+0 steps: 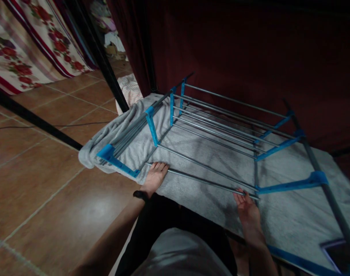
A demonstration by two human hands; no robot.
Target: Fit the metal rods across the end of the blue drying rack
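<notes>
One rack (221,134) of thin metal rods and blue plastic joints lies on one grey blanket (293,218) spread over the tiled floor (42,191). It is in front of the person and runs from near left to far right. I count four blue joints on its left side and three on its right.

Both hands rest on the nearest rod (203,180). The left hand (155,174) lies flat and unclenched over the rod's left end, with a black band (140,195) on its wrist. The right hand (248,209) reaches the rod's right end with its fingertips, but I cannot tell whether they close around it.

The far rods blur together against a dark red curtain (250,50). The blanket's right edge is cut off.
</notes>
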